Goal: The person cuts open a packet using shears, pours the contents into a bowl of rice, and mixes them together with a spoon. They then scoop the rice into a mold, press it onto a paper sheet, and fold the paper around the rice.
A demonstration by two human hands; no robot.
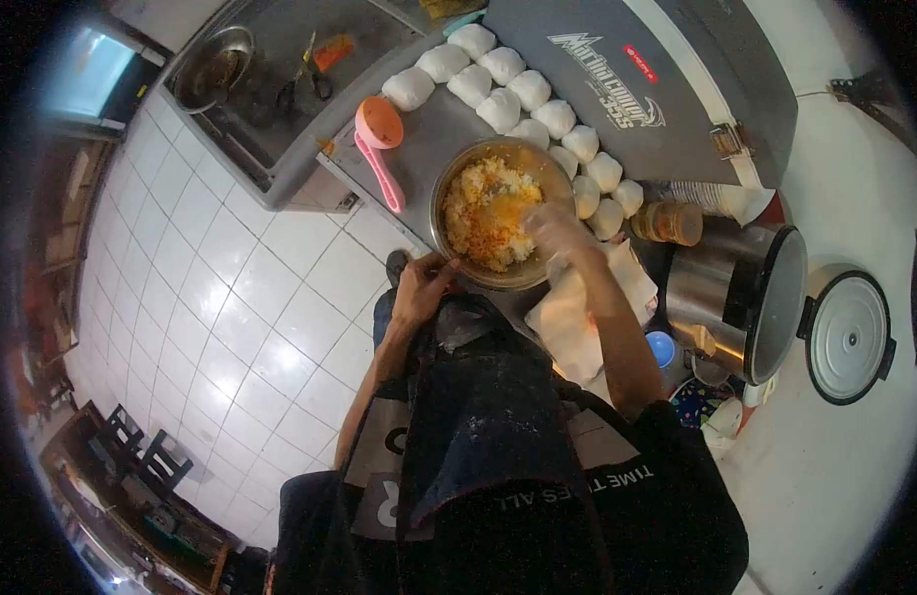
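A round metal bowl (441,211) sits at the front of the grey counter, holding white rice (493,213) with orange-yellow seasoning on it. At its near left rim, my left hand (422,290) has its fingers closed on the edge. Over the right side of the bowl, my right hand (559,236) is smeared by motion, low by the rice, and its fingers do not show clearly. A pink ladle (381,169) lies left of the bowl. Several rounded white bundles (500,109) stand in rows behind and to the right of it.
On the right are a spice jar (669,223), a stack of cups (704,198), a large metal pot (716,297) and its round lid (849,337). Light brown paper (577,322) lies under my right forearm. Scissors (305,77) and a metal basin (213,69) lie at upper left.
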